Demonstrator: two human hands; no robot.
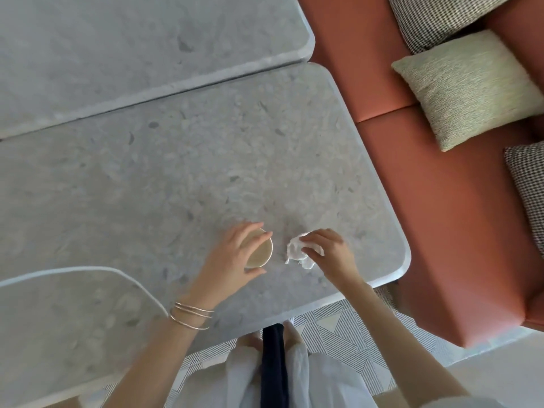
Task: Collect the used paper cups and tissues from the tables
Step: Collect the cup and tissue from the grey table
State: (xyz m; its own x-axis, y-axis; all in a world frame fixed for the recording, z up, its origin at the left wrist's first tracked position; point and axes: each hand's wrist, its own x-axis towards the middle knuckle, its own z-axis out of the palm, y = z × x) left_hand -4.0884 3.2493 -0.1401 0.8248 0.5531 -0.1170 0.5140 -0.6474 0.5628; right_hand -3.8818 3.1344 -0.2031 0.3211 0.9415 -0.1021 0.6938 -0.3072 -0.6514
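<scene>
One beige paper cup stands on the grey speckled stone table, the left hand curled around it; the right hand pinches one crumpled white tissue.

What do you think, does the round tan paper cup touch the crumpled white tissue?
Apart. The head view shows a strip of bare grey stone table between the paper cup and the tissue.
</scene>
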